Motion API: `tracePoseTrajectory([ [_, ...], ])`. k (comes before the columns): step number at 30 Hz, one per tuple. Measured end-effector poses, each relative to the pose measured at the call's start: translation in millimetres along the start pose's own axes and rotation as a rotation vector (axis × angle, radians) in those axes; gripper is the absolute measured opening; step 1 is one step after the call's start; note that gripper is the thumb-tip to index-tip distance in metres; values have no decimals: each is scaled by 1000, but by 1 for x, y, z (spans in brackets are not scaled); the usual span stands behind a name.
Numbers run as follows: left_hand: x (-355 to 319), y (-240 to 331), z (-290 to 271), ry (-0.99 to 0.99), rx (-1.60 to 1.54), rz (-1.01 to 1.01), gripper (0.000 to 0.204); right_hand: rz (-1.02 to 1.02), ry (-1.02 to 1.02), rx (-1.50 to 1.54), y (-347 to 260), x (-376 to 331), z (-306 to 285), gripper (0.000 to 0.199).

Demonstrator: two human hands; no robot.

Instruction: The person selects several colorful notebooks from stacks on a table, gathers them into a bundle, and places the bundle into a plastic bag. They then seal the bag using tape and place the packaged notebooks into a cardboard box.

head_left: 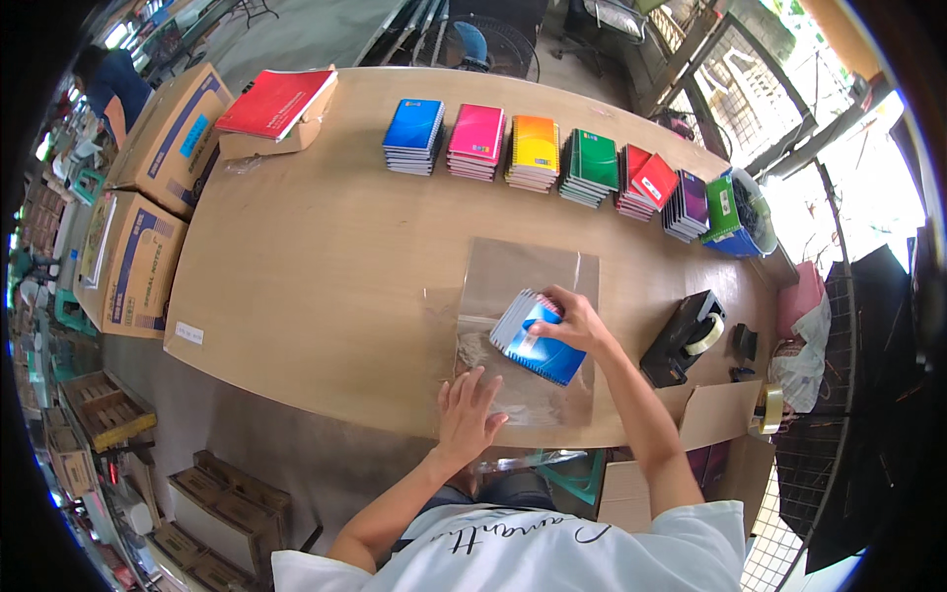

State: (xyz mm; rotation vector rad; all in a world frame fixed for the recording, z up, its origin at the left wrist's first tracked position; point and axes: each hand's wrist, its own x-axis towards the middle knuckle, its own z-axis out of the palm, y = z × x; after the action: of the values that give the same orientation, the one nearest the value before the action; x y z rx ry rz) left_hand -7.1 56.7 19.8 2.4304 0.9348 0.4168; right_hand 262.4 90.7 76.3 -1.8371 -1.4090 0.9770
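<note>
Currently, notebooks (pixel 554 360) are clamped by the right hand (pixel 577 324), left hand (pixel 468 414) spread; the pile could be splayed by uneven pressure.

Counter (pixel 296 276), left half: broad open lane, near edge toward far. Far side, centre to right: row of notebook stacks (pixel 534 150) bars passage, gaps narrow; wider opening between row and red book (pixel 278 102). Strip between row and clear plastic sheet (pixel 521 264) passable. Right: black tape dispenser (pixel 679 340) obstructs.
</note>
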Motion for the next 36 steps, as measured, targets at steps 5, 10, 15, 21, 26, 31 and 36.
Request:
tracePoseTrajectory([
  [5,-9,-7,-2,20,12,2,59,36,-284,-299,5,40,12,78],
  [10,-9,-10,-3,22,-53,-16,60,89,-307,-349,2,53,14,74],
  [15,-12,-13,-1,22,-82,-24,63,90,-321,-386,-9,57,16,73],
  [21,-11,-10,-5,33,-93,-19,63,16,-295,-439,-7,61,16,73],
  [26,-12,-9,-5,29,-82,-19,64,50,-269,-465,-5,59,18,72],
  [31,-12,-8,1,34,-7,2,65,-60,-188,-620,3,54,15,71],
  [36,1,3,-18,-95,-20,90,64,-179,-113,-672,14,55,14,73],
])
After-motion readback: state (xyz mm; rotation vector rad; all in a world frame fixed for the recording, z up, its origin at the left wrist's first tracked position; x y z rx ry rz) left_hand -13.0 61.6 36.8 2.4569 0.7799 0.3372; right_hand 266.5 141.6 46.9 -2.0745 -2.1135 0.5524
